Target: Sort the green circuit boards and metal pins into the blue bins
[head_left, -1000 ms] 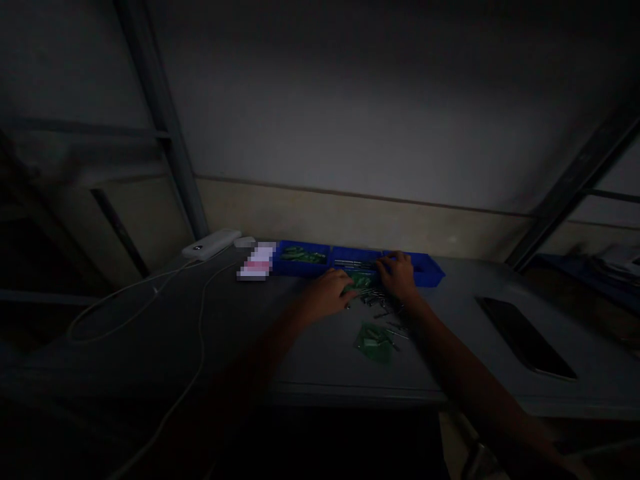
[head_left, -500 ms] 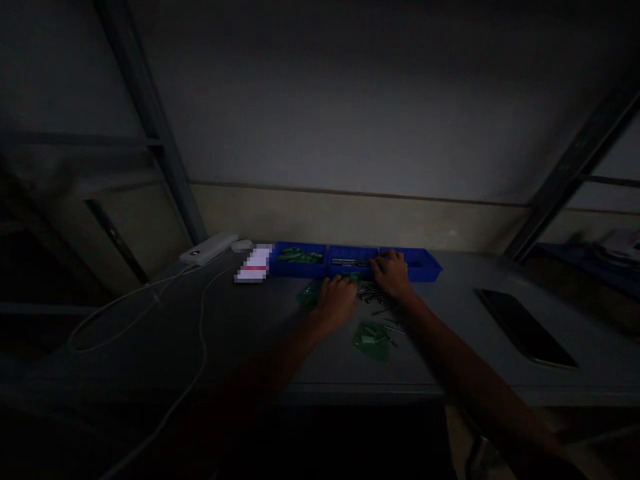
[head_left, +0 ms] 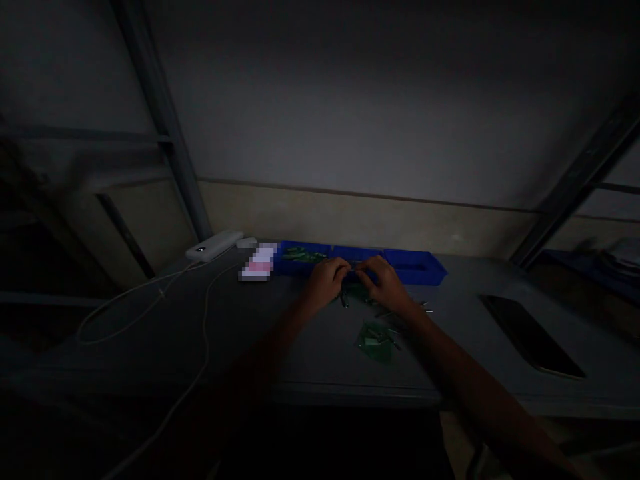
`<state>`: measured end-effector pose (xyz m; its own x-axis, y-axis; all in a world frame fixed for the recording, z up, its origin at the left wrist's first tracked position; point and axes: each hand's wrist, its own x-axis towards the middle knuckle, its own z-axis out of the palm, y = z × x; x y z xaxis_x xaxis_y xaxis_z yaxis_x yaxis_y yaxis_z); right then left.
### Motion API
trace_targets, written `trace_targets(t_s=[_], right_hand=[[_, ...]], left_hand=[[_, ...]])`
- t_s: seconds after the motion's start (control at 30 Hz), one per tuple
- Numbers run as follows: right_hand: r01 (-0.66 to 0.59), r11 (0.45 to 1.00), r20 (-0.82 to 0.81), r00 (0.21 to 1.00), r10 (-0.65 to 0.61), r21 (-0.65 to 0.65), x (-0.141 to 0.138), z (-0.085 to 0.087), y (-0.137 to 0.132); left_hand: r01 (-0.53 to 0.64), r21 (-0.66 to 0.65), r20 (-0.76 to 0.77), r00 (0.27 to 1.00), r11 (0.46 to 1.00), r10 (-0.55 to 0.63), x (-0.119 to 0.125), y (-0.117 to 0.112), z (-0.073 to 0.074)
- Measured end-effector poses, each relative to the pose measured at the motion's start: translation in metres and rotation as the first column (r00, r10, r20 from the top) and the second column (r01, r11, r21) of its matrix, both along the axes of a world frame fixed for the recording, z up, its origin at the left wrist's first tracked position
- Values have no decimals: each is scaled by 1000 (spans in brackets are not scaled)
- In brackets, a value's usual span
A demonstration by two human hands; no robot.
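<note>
My left hand and my right hand face each other in front of the blue bins, fingertips pinched close together. Something small and thin seems to be between them, too dark to make out. Just below my fingers lie green plastic and small metal rods, partly covered by my hands. Nearer to me on the table is a small green plastic bag with metal pieces in and on it. Green packets fill the left blue bin. My hands hide part of the middle blue bin.
A right-hand blue bin ends the row. A dark phone lies on the grey table at right. At left are a white power bank, a blurred-out bright rectangle and a white cable. Metal posts flank the table.
My right hand has come out of the bins, toward me and left. My left hand has turned and risen slightly to meet it. The view has shifted a little.
</note>
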<state>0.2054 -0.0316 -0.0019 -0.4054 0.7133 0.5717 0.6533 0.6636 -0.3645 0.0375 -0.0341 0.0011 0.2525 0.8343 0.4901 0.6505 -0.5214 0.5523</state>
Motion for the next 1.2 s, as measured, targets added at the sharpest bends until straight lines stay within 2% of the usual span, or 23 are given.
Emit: trace_targets(t_s=[0.17, 0.27, 0.4, 0.57, 0.73, 0.87, 1.07, 1.2], right_hand=[[34, 999, -41, 999, -32, 42, 1, -1, 3], [39, 998, -45, 998, -37, 49, 2, -2, 3], [3, 997, -68, 998, 3, 83, 2, -5, 6], [-34, 991, -105, 993, 48, 133, 3, -8, 9], [-47, 994, -108, 992, 58, 101, 4, -6, 7], [-81, 993, -127, 988, 92, 89, 5, -2, 4], [-78, 996, -154, 984, 85, 48, 5, 2, 3], [-70, 998, -207, 976, 68, -3, 5, 5, 2]], left_hand=[[10, 43, 73, 997, 999, -13, 2, 1, -7], [7, 93, 49, 999, 996, -12, 1, 1, -8], [26, 143, -1, 1000, 989, -27, 0, 0, -5], [36, 174, 55, 997, 984, -46, -1, 0, -6], [28, 218, -13, 1000, 976, -25, -2, 0, -4], [8, 186, -35, 999, 982, -1, -2, -2, 0], [60, 155, 90, 993, 986, -74, -1, -5, -2], [48, 180, 126, 989, 982, -72, 0, -5, -3]])
